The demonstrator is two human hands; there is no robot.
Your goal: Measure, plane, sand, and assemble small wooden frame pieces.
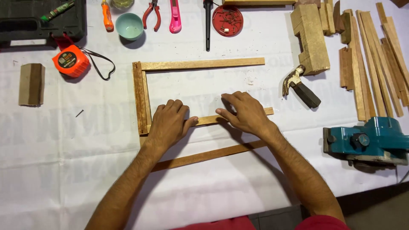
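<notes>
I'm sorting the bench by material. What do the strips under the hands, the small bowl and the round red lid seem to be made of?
The frame strips look like bare, unvarnished wood: matte reddish-brown with visible grain. The pale green bowl looks glazed ceramic or smooth plastic, judging by its soft sheen; I cannot tell which. The red lid holding nails seems plastic, though painted metal is possible.

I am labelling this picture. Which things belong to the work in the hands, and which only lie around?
In use: left hand and right hand pressing the lower wooden strip; frame side piece; top strip.

Lying about: hammer, tape measure, pliers, electric planer.
</notes>
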